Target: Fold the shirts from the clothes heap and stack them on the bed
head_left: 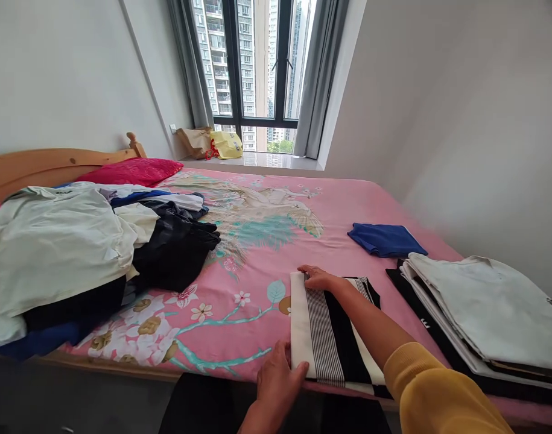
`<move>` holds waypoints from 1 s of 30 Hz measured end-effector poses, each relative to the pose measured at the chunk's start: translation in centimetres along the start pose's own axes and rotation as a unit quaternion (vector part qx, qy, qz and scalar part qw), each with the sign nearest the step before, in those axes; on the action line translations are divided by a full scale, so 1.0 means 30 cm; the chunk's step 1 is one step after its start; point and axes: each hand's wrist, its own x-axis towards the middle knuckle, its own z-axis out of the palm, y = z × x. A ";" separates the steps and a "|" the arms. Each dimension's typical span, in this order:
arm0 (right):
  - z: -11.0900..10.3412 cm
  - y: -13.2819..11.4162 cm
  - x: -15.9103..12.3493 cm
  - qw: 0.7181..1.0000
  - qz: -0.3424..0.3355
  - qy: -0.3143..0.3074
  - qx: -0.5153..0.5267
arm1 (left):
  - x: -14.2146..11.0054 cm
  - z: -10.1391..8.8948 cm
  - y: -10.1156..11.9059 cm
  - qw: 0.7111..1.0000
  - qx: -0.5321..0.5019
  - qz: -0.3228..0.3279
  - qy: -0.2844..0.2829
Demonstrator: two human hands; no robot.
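1. A folded striped garment [321,337] lies at the near edge of a pink bedspread [253,271], its near end by the bed's border; patterned cloth stretches leftward to a heap of clothes [63,241].
2. On its right, a narrow pink strip separates it from a folded stack [488,307]; a blue folded cloth [387,239] sits beyond, near that stack. The bedspread runs on toward the window [260,66].
3. The garment's long axis runs from the person toward the window, black and cream bands following it, far end leaning slightly left.
4. The right hand [318,279], open and palm down, rests on the far left corner; the left hand [280,377], open with thumb spread from fingers, touches the near left corner.
5. The right forearm and yellow sleeve [438,392] hide part of the garment's right side. The frame cuts off the heap at left; the lettering on the stack's top shirt is too small to read.
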 end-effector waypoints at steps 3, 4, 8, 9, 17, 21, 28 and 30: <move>-0.019 -0.011 0.059 0.997 -0.003 -0.070 0.021 | 0.006 0.005 -0.010 0.997 -0.069 0.011 -0.012; -0.025 -0.013 0.076 0.995 -0.003 -0.096 0.028 | 0.007 0.007 -0.013 0.996 -0.086 0.008 -0.016; -0.034 -0.019 0.137 0.981 0.008 -0.188 0.045 | 0.000 0.026 -0.015 0.995 -0.101 -0.012 -0.012; -0.034 -0.020 0.148 0.978 0.012 -0.201 0.047 | -0.002 0.034 -0.015 0.995 -0.095 -0.016 -0.005; -0.089 -0.017 0.089 0.974 0.004 -0.204 0.099 | 0.014 0.162 -0.031 0.925 -0.367 -0.094 -0.012; -0.215 0.027 0.017 0.983 -0.016 -0.137 0.119 | 0.033 0.133 0.030 0.798 -0.577 -0.154 -0.075; -0.642 0.099 -0.097 0.969 -0.060 0.198 0.138 | 0.278 -0.338 0.384 0.845 -0.520 0.123 -0.001; -0.721 0.090 -0.160 0.930 -0.102 0.323 0.144 | 0.331 -0.476 0.467 0.862 -0.451 0.231 0.030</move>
